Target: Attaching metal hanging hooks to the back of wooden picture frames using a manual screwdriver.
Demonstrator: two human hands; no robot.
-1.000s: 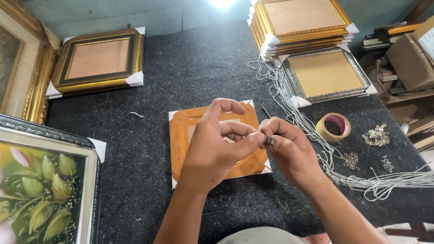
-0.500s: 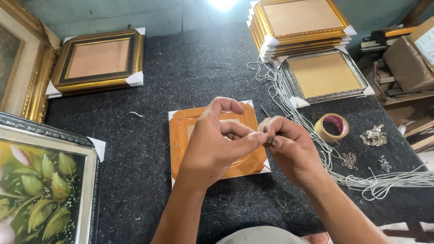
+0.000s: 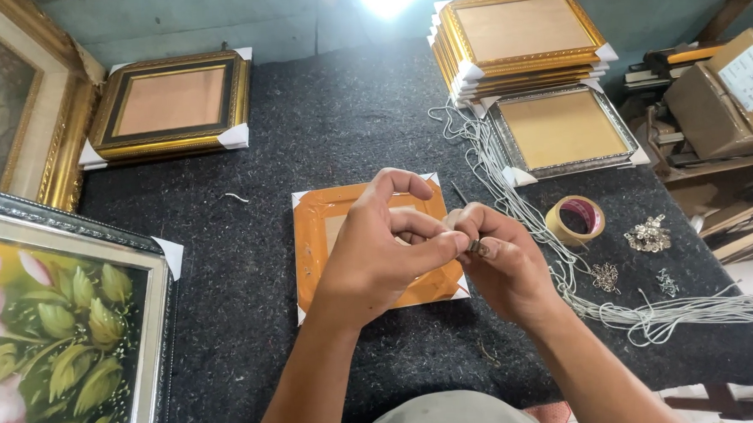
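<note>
The small metal fitting (image 3: 474, 247) sits at the point where both hands meet, a dark sliver mostly covered by the fingertips, so its exact shape cannot be told. The left hand (image 3: 378, 254) closes thumb and fingers onto it from one side with the index finger arched above. The right hand (image 3: 502, 269) pinches it from the other side, its fingers pressed together.

Against the pictures of a second and half a second ago, almost nothing has shifted. Both hands hang in the same spot with the same pinch, and only the fingers have altered very slightly. The work shown is therefore fine fingertip handling, held in place and not carried anywhere.

Directly under the grip lies the orange-backed frame (image 3: 318, 239), face down on the dark felt table (image 3: 227, 269), with neither hand touching it as far as can be seen. Just to the right of the grip a bundle of pale cords (image 3: 512, 206) trails past. Beyond them are a roll of tape (image 3: 574, 220) and small heaps of metal hangers (image 3: 647, 235).

Well to the left of the grip, at the near edge, stands a flower painting (image 3: 52, 336) in a silver frame. Farther off and to the right of the grip lies a silver-edged frame (image 3: 559, 127), with a stack of gold frames (image 3: 521, 32) behind it. Far to the left is a dark and gold frame (image 3: 169, 102).
</note>
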